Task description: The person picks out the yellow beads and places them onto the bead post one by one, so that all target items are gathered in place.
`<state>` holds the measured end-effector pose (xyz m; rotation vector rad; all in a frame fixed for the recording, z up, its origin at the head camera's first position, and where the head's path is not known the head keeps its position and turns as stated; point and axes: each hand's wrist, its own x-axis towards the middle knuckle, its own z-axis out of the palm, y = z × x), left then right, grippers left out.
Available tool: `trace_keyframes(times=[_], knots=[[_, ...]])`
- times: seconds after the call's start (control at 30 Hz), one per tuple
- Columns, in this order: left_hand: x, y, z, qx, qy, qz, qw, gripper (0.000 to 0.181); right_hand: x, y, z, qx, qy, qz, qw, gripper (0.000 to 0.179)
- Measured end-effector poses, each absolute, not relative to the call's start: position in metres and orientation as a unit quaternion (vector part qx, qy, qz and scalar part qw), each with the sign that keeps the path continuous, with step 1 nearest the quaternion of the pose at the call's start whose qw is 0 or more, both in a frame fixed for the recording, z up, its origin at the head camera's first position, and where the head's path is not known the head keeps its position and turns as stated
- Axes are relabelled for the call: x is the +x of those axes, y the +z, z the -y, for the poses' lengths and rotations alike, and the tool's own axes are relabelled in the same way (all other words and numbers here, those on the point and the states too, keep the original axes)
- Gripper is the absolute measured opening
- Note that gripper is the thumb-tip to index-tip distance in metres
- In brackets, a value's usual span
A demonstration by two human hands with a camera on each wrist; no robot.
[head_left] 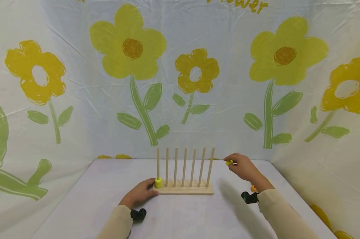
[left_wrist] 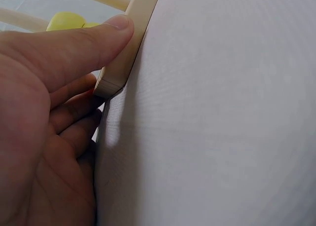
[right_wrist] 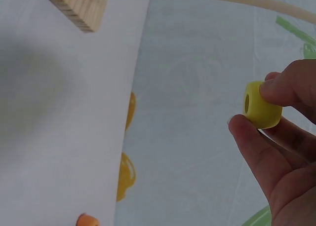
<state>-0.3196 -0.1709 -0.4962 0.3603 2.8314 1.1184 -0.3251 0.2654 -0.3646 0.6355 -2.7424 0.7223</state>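
A wooden rack (head_left: pixel 186 191) with several upright pegs stands on the table. Its left end is held by my left hand (head_left: pixel 142 192), thumb on the front edge and fingers behind, as the left wrist view shows. Two yellow beads (head_left: pixel 158 183) sit stacked at the foot of the leftmost peg; the other pegs are bare. Up in the air, right of the rack, my right hand (head_left: pixel 242 167) pinches another yellow bead (right_wrist: pixel 264 105) between thumb and fingers. The hole of this bead faces left in the right wrist view.
An orange bead (head_left: pixel 253 188) lies on the table (head_left: pixel 180 215) by the right forearm, which partly hides it. Behind the table hangs a cloth (head_left: pixel 227 116) printed with flowers. Dark wrist cameras (head_left: pixel 138 214) are strapped to both wrists.
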Motion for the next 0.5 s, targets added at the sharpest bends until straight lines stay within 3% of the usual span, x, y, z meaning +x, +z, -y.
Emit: trace_keyframes(times=[0.5], knots=[[-0.32,-0.496,0.17,0.106,0.372,-0.921,0.046,0.071,-0.316,-0.326,-0.251,0.235,0.248,0.932,0.12,0.03]])
